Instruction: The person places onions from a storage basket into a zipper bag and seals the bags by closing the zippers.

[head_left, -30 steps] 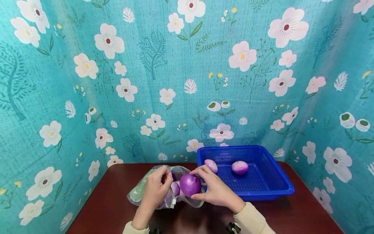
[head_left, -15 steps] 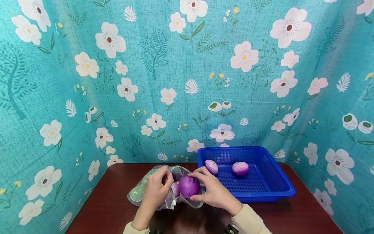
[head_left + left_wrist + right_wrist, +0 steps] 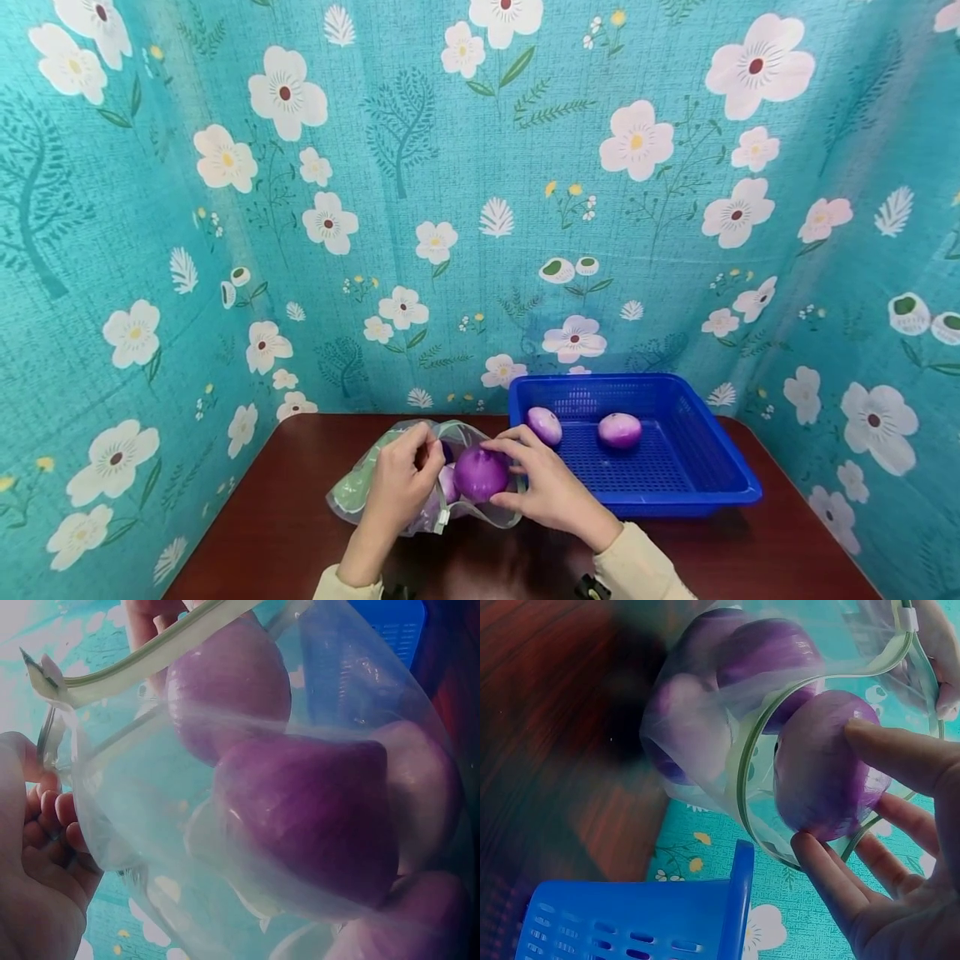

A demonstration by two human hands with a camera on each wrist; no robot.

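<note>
A purple onion (image 3: 481,475) is gripped between the thumb and fingers of my right hand (image 3: 551,483), right at the mouth of a clear zip bag (image 3: 759,742). My left hand (image 3: 405,479) pinches the bag's rim on the other side, beside the slider, and keeps the mouth spread. Through the plastic in the left wrist view, several more onions show, one dark purple (image 3: 307,817). The right wrist view has the held onion (image 3: 829,765) partly inside the zip rim, with thumb above and fingertips below it.
A blue plastic basket (image 3: 675,500) stands right of the bag, with two purple-and-white onions inside, one at its left wall (image 3: 544,426) and one near the middle (image 3: 619,430). Both bag and basket rest on a dark red-brown table (image 3: 285,500). A flowered teal curtain (image 3: 465,275) surrounds the table.
My right hand has moved the onion slightly left, further into the bag's mouth, and its pointed end now faces up. The left hand has stayed in place on the bag.
</note>
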